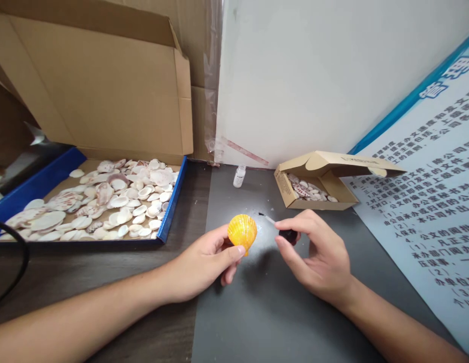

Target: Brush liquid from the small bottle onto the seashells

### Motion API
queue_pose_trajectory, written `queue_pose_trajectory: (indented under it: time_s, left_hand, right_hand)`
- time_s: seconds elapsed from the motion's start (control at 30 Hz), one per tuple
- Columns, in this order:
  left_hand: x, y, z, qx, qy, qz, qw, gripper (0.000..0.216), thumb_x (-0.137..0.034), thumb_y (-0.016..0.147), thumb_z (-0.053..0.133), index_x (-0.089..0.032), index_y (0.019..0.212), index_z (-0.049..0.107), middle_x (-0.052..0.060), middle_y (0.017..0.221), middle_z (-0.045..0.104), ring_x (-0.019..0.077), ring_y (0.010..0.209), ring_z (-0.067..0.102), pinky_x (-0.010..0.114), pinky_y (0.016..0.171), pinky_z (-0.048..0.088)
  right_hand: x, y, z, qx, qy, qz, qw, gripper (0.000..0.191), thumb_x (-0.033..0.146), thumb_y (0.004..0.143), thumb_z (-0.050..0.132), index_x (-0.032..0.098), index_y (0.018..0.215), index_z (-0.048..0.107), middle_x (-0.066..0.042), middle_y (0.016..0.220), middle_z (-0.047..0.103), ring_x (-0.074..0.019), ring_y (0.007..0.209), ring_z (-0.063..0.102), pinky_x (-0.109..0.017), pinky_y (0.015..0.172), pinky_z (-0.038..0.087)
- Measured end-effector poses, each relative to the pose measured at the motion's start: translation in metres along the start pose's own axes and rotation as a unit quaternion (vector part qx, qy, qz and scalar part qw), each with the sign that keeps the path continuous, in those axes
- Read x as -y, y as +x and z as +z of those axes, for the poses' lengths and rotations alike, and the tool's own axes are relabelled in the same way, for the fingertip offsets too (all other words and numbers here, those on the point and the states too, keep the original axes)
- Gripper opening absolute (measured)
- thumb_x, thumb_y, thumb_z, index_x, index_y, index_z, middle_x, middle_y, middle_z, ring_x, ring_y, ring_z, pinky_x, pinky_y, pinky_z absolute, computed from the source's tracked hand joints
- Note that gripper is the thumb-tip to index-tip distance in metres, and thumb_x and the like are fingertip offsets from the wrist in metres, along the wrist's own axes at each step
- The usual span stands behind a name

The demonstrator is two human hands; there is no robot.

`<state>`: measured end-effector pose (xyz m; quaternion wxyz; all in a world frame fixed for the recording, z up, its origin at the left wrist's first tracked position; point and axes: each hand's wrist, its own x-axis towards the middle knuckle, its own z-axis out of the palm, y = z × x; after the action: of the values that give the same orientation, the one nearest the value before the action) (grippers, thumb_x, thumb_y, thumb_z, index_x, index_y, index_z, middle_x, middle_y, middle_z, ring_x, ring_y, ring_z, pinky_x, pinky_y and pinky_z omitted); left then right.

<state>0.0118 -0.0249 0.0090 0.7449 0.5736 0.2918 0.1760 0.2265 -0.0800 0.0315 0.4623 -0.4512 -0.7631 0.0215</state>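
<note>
between shell (242,232) edge and brush (270,220), narrow gap

Shell (242,232): fan-shaped, bright orange-yellow, ribs radiating, glossy highlights on the ribbed face. Held above the worktop (174,333) in the left hand (210,259), thumb over its lower part. Ribbed face up toward the viewer; broad rim toward the worktop's far edge, narrow hinge end toward the near edge.

Brush (270,220): black cap as handle, pale thin stem, dark tip. Cap pinched in the right hand (321,257); stem slants leftward, tip near the shell's right rim, apart from it.
</note>
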Motion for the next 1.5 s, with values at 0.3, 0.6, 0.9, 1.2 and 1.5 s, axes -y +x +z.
queue_pose_trajectory:
  time_s: [0.3,0.6,0.9,1.2,1.5]
  left_hand:
    - [-0.0011,0.0025,-0.0021,-0.022,-0.068,-0.01,0.997,0.039,-0.056,0.09,0.055,-0.017,0.096,0.053,-0.005,0.065,0.051,0.0078,0.049,0.049,0.022,0.049,0.039]
    - [-0.0001,0.0056,-0.0017,-0.022,-0.108,-0.003,0.994,0.037,-0.054,0.089,0.06,-0.018,0.094,0.051,-0.005,0.064,0.054,0.0068,0.043,0.049,0.019,0.042,0.041]
    - [0.0,0.0021,-0.0023,-0.04,-0.144,-0.016,0.989,0.027,-0.036,0.088,0.056,-0.024,0.107,0.042,-0.007,0.066,0.058,0.0065,0.036,0.047,0.016,0.032,0.039]
    - [0.002,0.0015,-0.0036,-0.039,-0.165,-0.026,0.985,0.017,-0.035,0.088,0.049,-0.023,0.089,0.036,-0.004,0.065,0.058,0.0106,0.043,0.053,0.019,0.036,0.041]
    - [0.0036,0.0045,-0.0022,-0.038,-0.142,-0.015,0.989,0.032,-0.05,0.093,0.053,-0.021,0.089,0.039,-0.005,0.064,0.057,0.0067,0.045,0.051,0.017,0.043,0.04]
  right_hand:
    - [-0.0017,-0.0031,-0.0023,0.037,0.01,-0.006,0.999,0.018,0.012,0.089,0.055,0.021,0.103,0.062,-0.001,0.074,0.065,-0.0158,0.06,0.059,-0.027,0.053,0.049]
    - [-0.0013,0.0,-0.0002,0.006,-0.029,0.018,0.999,0.015,0.015,0.089,0.058,0.021,0.101,0.064,0.0,0.071,0.062,-0.0144,0.056,0.057,-0.027,0.052,0.049]
    - [-0.0019,-0.0005,-0.001,0.035,0.019,-0.002,0.999,0.016,0.013,0.088,0.057,0.021,0.1,0.063,0.0,0.07,0.063,-0.0142,0.056,0.056,-0.026,0.05,0.047]
    - [-0.0037,-0.0021,-0.002,0.053,0.038,-0.003,0.998,0.017,0.013,0.09,0.054,0.021,0.104,0.062,-0.001,0.071,0.063,-0.0154,0.059,0.059,-0.026,0.053,0.049]
    - [-0.0037,-0.0035,-0.0015,0.05,0.022,0.002,0.999,0.014,0.013,0.091,0.055,0.02,0.103,0.061,-0.002,0.074,0.063,-0.0151,0.061,0.059,-0.026,0.055,0.049]
